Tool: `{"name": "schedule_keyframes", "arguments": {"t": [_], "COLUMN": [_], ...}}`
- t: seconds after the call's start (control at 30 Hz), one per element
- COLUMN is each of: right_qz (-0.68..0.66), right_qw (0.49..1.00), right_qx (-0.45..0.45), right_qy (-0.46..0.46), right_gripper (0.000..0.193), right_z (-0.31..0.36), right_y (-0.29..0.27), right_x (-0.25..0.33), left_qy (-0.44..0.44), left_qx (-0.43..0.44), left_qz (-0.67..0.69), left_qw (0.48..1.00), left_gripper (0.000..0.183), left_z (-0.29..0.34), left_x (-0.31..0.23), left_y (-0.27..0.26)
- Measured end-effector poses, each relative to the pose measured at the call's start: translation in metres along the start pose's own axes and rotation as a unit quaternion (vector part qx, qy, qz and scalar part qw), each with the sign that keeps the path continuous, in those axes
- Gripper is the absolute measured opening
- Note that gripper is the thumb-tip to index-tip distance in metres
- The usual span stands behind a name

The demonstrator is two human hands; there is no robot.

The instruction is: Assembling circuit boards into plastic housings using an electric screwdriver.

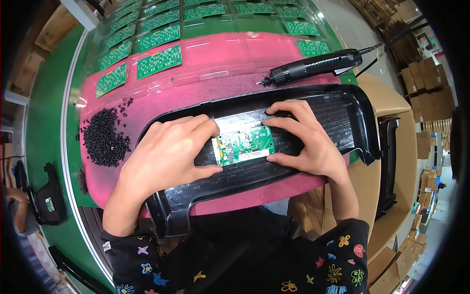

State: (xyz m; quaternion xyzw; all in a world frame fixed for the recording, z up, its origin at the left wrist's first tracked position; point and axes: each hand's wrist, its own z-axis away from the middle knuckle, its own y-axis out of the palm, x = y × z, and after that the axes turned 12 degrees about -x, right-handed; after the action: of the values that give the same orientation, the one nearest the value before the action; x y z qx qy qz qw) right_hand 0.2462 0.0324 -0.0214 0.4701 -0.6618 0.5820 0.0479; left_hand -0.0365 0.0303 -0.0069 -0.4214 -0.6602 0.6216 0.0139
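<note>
A green circuit board (245,145) with a white label strip along its near edge lies over the middle of a long, curved black plastic housing (338,115). My left hand (169,154) grips the board's left side, its fingertips at the far corner and its thumb at the near one. From the other side, my right hand (306,139) has its thumb on the near right corner and its fingers curled around the far right corner. Whether the board rests fully on the housing is hard to tell.
A heap of small black screws (105,137) lies left on the pink mat (215,54). Beyond the housing lies a black electric screwdriver (318,66). Clear trays with several green boards (159,61) stand at the back. An open cardboard box (406,171) is at the right.
</note>
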Motion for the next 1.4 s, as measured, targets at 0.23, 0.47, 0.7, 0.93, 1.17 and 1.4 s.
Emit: {"name": "schedule_keyframes", "arguments": {"t": [0.23, 0.47, 0.7, 0.93, 1.17, 1.4], "right_qz": [0.003, 0.015, -0.03, 0.132, 0.091, -0.12], "right_qw": [1.0, 1.0, 0.997, 0.945, 0.937, 0.887], "right_qx": [-0.003, -0.001, -0.061, -0.245, -0.196, -0.438], "right_qy": [0.001, -0.003, 0.032, 0.173, 0.273, 0.088], "right_gripper": [0.061, 0.055, 0.053, 0.037, 0.039, 0.072], "right_z": [0.0, -0.006, -0.006, -0.024, -0.043, -0.086], "right_y": [0.0, 0.002, -0.009, -0.077, -0.097, -0.036], "right_x": [0.001, 0.007, 0.014, -0.033, -0.09, -0.052], "left_qy": [0.0, -0.001, 0.006, -0.228, -0.319, -0.308], "left_qx": [0.0, 0.004, -0.065, -0.211, -0.143, -0.142], "left_qz": [0.003, -0.012, 0.007, -0.192, -0.268, -0.287], "left_qw": [1.0, 1.0, 0.998, 0.931, 0.898, 0.896], "left_gripper": [0.049, 0.048, 0.037, 0.016, 0.017, 0.02], "left_z": [0.001, 0.005, 0.009, 0.027, 0.02, 0.006], "left_x": [0.0, 0.001, 0.014, 0.076, 0.089, 0.089], "left_y": [-0.001, -0.007, -0.026, -0.068, -0.048, -0.04]}}
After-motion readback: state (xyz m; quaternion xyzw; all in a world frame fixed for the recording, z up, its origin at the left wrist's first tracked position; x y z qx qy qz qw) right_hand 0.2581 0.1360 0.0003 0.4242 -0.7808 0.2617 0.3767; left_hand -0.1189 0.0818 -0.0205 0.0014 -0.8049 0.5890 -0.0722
